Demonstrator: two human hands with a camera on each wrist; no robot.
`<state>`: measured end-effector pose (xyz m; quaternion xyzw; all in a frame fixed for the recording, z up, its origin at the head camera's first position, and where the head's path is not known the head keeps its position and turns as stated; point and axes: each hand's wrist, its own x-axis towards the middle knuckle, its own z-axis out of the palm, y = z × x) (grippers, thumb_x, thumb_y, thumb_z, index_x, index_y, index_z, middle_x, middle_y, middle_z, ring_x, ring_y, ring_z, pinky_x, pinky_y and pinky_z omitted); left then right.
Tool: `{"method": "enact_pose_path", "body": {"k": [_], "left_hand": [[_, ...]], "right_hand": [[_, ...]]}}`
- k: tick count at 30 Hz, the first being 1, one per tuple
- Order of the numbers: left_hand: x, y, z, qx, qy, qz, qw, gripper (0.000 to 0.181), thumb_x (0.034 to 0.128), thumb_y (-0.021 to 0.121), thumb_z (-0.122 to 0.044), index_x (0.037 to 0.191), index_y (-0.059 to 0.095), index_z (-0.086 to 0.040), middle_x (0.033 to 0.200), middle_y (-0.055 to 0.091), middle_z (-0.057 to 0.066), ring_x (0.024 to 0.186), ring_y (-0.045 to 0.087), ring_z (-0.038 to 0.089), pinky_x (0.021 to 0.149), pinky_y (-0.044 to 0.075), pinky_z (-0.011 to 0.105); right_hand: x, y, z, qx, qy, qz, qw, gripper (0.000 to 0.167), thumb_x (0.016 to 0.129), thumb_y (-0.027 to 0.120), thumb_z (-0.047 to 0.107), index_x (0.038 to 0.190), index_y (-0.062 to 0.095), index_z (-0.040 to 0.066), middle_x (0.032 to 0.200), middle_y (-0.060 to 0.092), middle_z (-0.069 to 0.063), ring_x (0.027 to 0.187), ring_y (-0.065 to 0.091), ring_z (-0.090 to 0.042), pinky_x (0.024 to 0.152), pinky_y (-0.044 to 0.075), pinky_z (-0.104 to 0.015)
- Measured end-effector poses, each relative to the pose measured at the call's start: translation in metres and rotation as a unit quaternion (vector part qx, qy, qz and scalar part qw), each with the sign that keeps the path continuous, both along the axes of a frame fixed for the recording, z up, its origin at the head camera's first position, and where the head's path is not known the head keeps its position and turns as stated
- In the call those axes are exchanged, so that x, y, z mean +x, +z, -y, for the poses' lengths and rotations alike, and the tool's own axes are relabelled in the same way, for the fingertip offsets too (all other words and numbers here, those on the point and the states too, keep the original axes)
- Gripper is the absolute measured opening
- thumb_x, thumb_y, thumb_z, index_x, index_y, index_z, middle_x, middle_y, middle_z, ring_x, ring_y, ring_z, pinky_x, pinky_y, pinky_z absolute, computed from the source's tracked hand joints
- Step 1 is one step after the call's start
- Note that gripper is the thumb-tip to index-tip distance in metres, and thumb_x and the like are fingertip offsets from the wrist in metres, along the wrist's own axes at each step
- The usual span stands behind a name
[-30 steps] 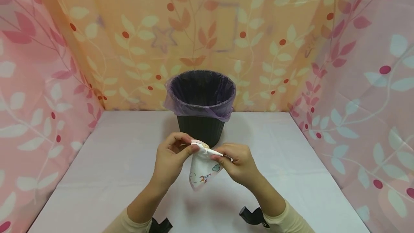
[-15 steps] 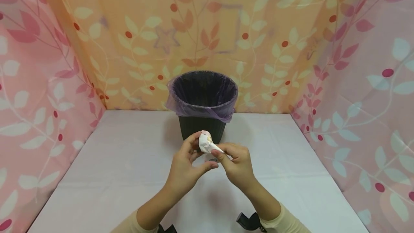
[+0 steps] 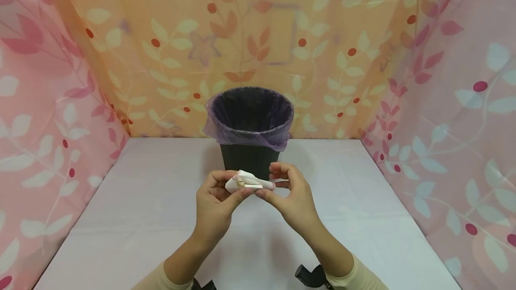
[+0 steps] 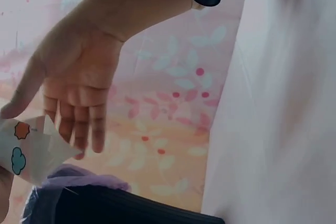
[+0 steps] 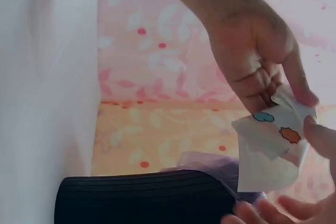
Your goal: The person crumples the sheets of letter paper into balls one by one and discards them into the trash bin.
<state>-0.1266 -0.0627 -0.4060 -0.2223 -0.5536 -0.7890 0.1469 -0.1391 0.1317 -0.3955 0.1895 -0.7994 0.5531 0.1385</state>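
Observation:
A small white paper packet (image 3: 251,182) with a folded-over mouth lies between my hands in the head view. Coloured cartoon prints show on the packet (image 5: 275,135) in the right wrist view. My left hand (image 3: 214,202) pinches its left end between thumb and curled fingers. At the other end, my right hand (image 3: 294,196) touches the near edge with its thumb. The right hand's fingers are extended and spread behind the packet, as the right hand (image 4: 81,72) in the left wrist view shows. What is inside the packet cannot be seen.
Just beyond the hands stands a black waste bin (image 3: 250,160), lined with a purple plastic bag (image 3: 258,138) folded over its rim. A white cloth (image 3: 141,191) covers the table. Patterned fabric walls (image 3: 169,57) enclose the back and both sides.
The packet hung with its printed side showing; now it lies flatter, its folded edge turned toward me. My left hand let go with its thumb, then took hold again; my right fingers have opened out.

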Motion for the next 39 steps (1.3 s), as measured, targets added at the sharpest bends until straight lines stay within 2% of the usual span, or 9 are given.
{"method": "enact_pose_path", "body": {"k": [3,7,14,21,24,27,32,35,39], "left_hand": [[-0.002,0.001,0.003,0.028,0.001,-0.033,0.9991,0.037,0.0777,0.079,0.016,0.106,0.056,0.008,0.110,0.067,0.006,0.097,0.071,0.016,0.082,0.062,0.033],[-0.006,0.003,0.006,0.059,0.001,-0.003,0.9982,0.033,0.0757,0.082,0.013,0.093,0.061,-0.006,0.100,0.069,0.001,0.090,0.069,0.012,0.078,0.062,0.025],[-0.014,0.011,0.012,0.030,0.031,0.097,0.9943,0.032,0.0790,0.083,0.005,0.084,0.055,-0.010,0.090,0.070,-0.002,0.083,0.067,0.009,0.075,0.058,0.020],[-0.017,0.014,0.023,-0.065,-0.064,0.054,0.9943,0.036,0.0846,0.079,0.005,0.113,0.058,-0.001,0.095,0.070,0.003,0.086,0.068,0.011,0.079,0.061,0.024],[-0.017,0.013,0.025,-0.089,-0.055,0.032,0.9940,0.042,0.0858,0.078,0.003,0.124,0.061,0.003,0.100,0.069,0.004,0.088,0.068,0.012,0.080,0.061,0.024],[-0.018,0.011,0.023,-0.078,-0.019,0.034,0.9962,0.041,0.0865,0.077,0.002,0.125,0.064,0.007,0.102,0.069,0.004,0.089,0.067,0.011,0.080,0.060,0.022],[-0.017,0.006,0.021,-0.046,-0.013,0.066,0.9967,0.035,0.0854,0.079,0.000,0.118,0.068,0.006,0.101,0.071,0.001,0.088,0.067,0.011,0.079,0.059,0.022],[-0.018,0.006,0.022,-0.065,-0.037,0.064,0.9952,0.036,0.0848,0.081,-0.006,0.116,0.068,0.007,0.101,0.071,0.000,0.088,0.067,0.012,0.079,0.060,0.023],[-0.021,0.007,0.026,-0.080,-0.095,0.035,0.9916,0.026,0.0849,0.082,-0.009,0.110,0.074,-0.005,0.098,0.071,-0.002,0.086,0.067,0.011,0.076,0.059,0.023]], "right_hand": [[-0.003,0.001,-0.001,-0.029,0.056,0.072,0.9954,0.056,0.087,0.084,0.026,0.136,0.061,0.011,0.126,0.068,-0.004,0.109,0.070,-0.020,0.092,0.059,-0.030],[-0.005,0.001,-0.002,-0.061,0.141,0.116,0.9813,0.035,0.093,0.077,0.014,0.125,0.068,0.008,0.118,0.072,-0.011,0.103,0.072,-0.023,0.089,0.060,-0.031],[-0.004,0.003,-0.006,-0.056,0.130,-0.007,0.9900,0.005,0.093,0.075,0.007,0.097,0.077,0.009,0.096,0.079,-0.006,0.093,0.074,-0.018,0.084,0.061,-0.036],[-0.006,0.006,-0.017,-0.130,0.145,-0.031,0.9804,0.004,0.094,0.068,-0.004,0.097,0.071,-0.005,0.094,0.074,-0.002,0.084,0.070,-0.012,0.077,0.061,-0.029],[-0.006,0.005,-0.017,-0.134,0.169,-0.047,0.9754,0.007,0.093,0.069,-0.005,0.100,0.070,-0.004,0.096,0.073,0.000,0.087,0.070,-0.012,0.078,0.062,-0.029],[-0.005,0.002,-0.015,-0.090,0.181,-0.104,0.9738,0.025,0.086,0.078,-0.005,0.109,0.070,0.001,0.104,0.071,-0.003,0.095,0.069,-0.015,0.082,0.060,-0.027],[-0.006,-0.002,-0.007,-0.011,0.126,-0.219,0.9675,0.041,0.079,0.085,-0.003,0.114,0.068,0.008,0.103,0.072,-0.004,0.093,0.069,-0.017,0.082,0.057,-0.023],[-0.009,0.000,-0.005,-0.029,0.126,-0.215,0.9680,0.029,0.083,0.080,-0.008,0.104,0.069,0.008,0.092,0.074,-0.006,0.082,0.071,-0.017,0.077,0.060,-0.025],[-0.013,0.003,-0.013,-0.061,0.179,-0.162,0.9685,0.021,0.085,0.077,-0.009,0.095,0.070,0.009,0.086,0.073,-0.009,0.077,0.071,-0.017,0.070,0.061,-0.029]]}}
